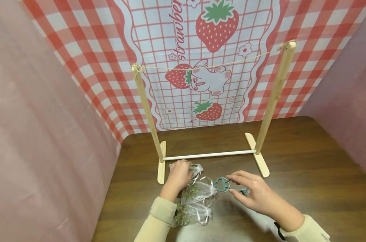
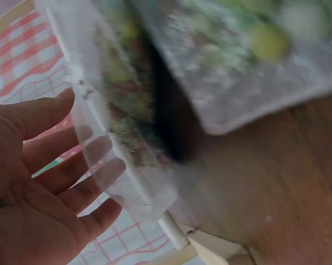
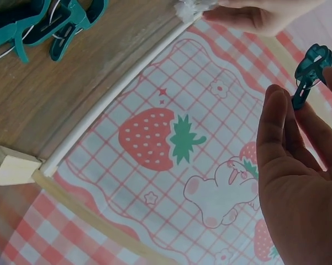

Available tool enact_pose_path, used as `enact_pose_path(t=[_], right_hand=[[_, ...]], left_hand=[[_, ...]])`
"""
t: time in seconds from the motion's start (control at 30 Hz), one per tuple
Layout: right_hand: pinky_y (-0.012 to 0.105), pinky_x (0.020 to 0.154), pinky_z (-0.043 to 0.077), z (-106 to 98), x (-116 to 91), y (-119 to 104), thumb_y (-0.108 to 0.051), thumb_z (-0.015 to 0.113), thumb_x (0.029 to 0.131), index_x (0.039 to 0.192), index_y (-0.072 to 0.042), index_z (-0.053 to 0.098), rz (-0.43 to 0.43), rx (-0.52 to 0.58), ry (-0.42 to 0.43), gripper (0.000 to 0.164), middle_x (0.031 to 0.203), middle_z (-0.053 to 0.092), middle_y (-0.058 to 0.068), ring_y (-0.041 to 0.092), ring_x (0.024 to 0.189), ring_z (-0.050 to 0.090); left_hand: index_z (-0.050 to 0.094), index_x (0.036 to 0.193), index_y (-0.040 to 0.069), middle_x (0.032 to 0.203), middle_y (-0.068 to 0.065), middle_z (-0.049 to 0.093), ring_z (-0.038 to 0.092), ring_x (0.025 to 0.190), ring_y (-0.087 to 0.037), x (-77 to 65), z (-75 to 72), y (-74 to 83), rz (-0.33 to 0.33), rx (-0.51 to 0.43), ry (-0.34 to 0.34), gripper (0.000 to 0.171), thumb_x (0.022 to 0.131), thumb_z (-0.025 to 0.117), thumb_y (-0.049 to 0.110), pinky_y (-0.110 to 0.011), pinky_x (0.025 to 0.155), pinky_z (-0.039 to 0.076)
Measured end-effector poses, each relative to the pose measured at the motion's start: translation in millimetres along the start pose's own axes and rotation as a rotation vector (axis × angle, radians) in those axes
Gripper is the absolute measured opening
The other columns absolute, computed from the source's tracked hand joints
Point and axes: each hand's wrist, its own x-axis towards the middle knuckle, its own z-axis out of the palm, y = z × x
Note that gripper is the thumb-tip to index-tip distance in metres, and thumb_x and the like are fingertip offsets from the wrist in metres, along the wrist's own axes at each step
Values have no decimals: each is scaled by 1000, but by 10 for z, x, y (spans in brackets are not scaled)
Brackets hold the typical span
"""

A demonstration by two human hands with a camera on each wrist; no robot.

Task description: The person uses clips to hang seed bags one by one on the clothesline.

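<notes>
My left hand (image 1: 179, 174) is at the farthest of the sheer white drawstring bags (image 1: 198, 169). In the left wrist view its fairly straight fingers (image 2: 102, 165) show through the sheer fabric of the bag (image 2: 138, 160), with the thumb at its edge. Two more organza bags, a middle one (image 1: 198, 192) and a near one (image 1: 190, 213), lie beside it with green-brown dried filling and white ribbons. My right hand (image 1: 258, 191) pinches a teal plastic spring clip (image 1: 221, 184) with a wire ring between thumb and fingers, just right of the middle bag.
Behind the bags stands a wooden frame with a left post (image 1: 148, 114), a right post (image 1: 273, 104), a white bottom rod (image 1: 210, 155) and a string (image 1: 213, 66) across the top. Other teal clips (image 3: 72, 25) lie on the brown table (image 1: 307, 161). A strawberry-print cloth (image 1: 171, 111) hangs behind.
</notes>
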Motion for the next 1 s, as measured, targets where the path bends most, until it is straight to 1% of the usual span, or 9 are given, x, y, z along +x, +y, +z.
enact_pose_path(t=[0.17,0.3,0.43,0.5,0.6,0.77,0.87,0.93,1.0], right_hand=[[19,74,53,-3,-3,0,-6,81,79,117,1,71,7,-9,-2,40,108,67,2,9,85,64],[19,74,53,-8,-13,-5,-10,80,83,119,-1,71,4,-6,3,38,108,67,2,10,85,64],[20,74,54,-5,-6,-17,-21,72,95,121,0,70,-12,5,23,33,109,67,3,11,85,64],[20,73,53,-11,11,-26,-26,68,99,122,0,70,-17,4,37,35,108,67,4,11,85,63],[20,73,53,-39,54,-35,-29,66,100,122,1,70,-29,0,67,37,106,67,6,11,84,63],[20,75,52,-124,135,-45,-29,66,100,119,4,71,-56,-21,126,38,103,67,10,14,83,62],[19,76,51,-186,181,-54,-30,66,100,119,4,71,-59,-47,147,39,103,68,11,14,83,62],[19,76,50,-231,214,-55,-31,65,101,118,3,72,-54,-65,157,39,103,68,11,14,83,62],[19,77,50,-278,252,-50,-33,64,101,118,3,72,-53,-89,172,40,104,68,11,15,82,63]], left_hand=[[78,106,8,94,-9,69,64,93,-32,1,58,-55,-49,34,-46,20,89,78,18,-49,83,49],[78,92,12,87,-7,69,64,85,-32,34,97,-68,-81,49,-60,4,91,74,14,-49,80,50],[68,69,14,77,-7,67,64,76,-33,65,90,-81,-114,1,-56,24,94,71,12,-53,74,54],[63,63,14,70,-6,64,63,69,-31,59,55,-96,-115,-47,-52,31,93,70,10,-52,69,54],[67,65,13,67,-1,63,61,65,-24,23,-34,-121,-93,-145,-40,29,93,71,8,-44,65,54],[76,79,7,73,0,69,62,64,-13,-12,-201,-148,15,-282,11,14,93,73,5,-30,64,54],[77,80,6,73,1,67,56,60,-10,-16,-304,-125,56,-357,59,15,95,73,8,-28,57,50],[77,82,6,73,2,65,52,58,-9,-15,-367,-90,59,-425,102,15,96,72,10,-27,54,47],[77,85,6,75,4,64,51,59,-9,-4,-420,-47,67,-480,166,14,96,72,11,-26,54,46]])
